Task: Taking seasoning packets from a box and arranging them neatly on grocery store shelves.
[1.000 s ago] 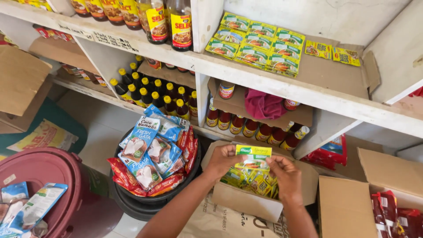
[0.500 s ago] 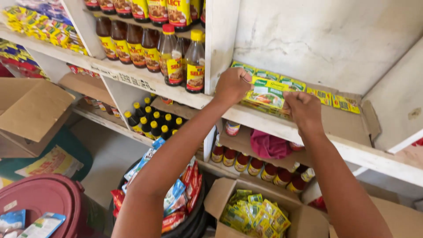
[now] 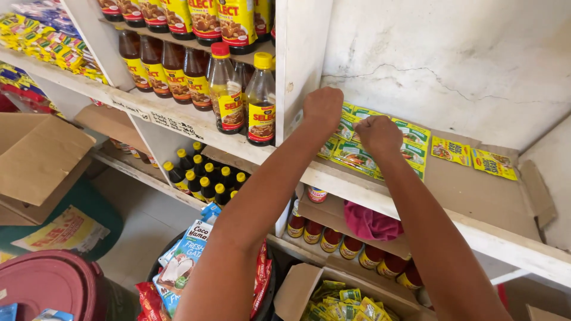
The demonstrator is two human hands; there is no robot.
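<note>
Green-yellow sachets [image 3: 410, 139] under both hands, sauce bottles [image 3: 244, 101] just beside.

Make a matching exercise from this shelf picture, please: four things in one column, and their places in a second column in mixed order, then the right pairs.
Things
1. green and yellow sachets
2. pink cloth
3. red lidded bin
4. open carton of sachets

Places
A. at the bottom left corner, on the floor
B. on the shelf under the left hand and right hand
C. on the lower shelf, behind a row of red-capped jars
D. on the floor, below the jars

Pairs: 1-B, 2-C, 3-A, 4-D
</note>
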